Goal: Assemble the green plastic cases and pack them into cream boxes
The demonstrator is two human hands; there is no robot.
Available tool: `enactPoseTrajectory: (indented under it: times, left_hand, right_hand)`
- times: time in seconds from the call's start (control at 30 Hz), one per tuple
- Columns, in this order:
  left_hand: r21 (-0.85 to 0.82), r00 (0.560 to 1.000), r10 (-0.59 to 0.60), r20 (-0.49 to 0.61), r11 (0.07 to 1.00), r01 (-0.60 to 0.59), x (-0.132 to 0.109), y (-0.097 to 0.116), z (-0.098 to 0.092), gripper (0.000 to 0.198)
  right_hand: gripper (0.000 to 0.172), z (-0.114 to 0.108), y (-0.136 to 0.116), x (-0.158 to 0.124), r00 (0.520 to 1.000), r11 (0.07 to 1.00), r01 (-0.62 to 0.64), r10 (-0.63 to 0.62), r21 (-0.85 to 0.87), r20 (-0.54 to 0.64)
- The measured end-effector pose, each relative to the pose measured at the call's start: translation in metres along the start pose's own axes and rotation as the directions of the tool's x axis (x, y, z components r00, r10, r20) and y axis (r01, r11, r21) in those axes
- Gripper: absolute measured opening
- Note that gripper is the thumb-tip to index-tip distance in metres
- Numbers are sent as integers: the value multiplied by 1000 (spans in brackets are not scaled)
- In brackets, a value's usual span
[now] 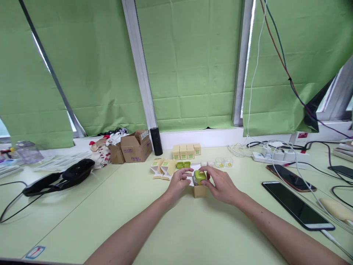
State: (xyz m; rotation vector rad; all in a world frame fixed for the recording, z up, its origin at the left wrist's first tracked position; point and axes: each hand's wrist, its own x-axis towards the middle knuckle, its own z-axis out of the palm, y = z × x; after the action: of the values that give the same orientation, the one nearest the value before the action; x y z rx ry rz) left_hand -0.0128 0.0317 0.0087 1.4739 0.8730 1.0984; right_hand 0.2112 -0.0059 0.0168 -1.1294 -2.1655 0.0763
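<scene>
My right hand (219, 182) grips a small clear container with a green lid (200, 175) between thumb and fingers. The container sits at the mouth of a small tan cardboard box (200, 191); how deep it reaches inside is hidden. To the left of the container, my left hand (179, 181) has its fingers apart, close to a white sheet or flap (195, 167) behind the box. Whether its fingertips touch that white piece, I cannot tell. Just beyond my hands lie green lids (183, 165) and clear cups with yellow centres (224, 162).
Flattened tan cartons (163, 168) lie left of the hands, and several closed small boxes (186, 151) stand behind. A large cardboard box (136, 146) and a black cylinder (156, 141) are farther back. Phones (298, 205), cables and a power strip (278, 156) occupy the right; a black pouch (59, 177) lies left.
</scene>
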Motion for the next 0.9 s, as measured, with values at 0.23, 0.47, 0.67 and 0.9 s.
enactPoseTrajectory:
  times: [0.23,0.47,0.67,0.9]
  left_hand:
    - [45,999,28,-31,999,-27,1,-4,-1,51]
    - [32,999,27,-30,999,-26,1,-6,-1,53]
    - [39,999,24,-40,999,-23,1,-4,0,54]
    - [33,999,34,-38,999,-33,-2,-1,1,51]
  right_hand:
    - [22,2,-3,-3,1000,1000,12,-13,9,12]
    - [15,6,-4,-2,999,999,44,-44,1,1]
    - [19,13,-4,2,998,1000,13,-14,-14,-66]
    - [21,16,-6,7,996,1000,-6,6,1,-85]
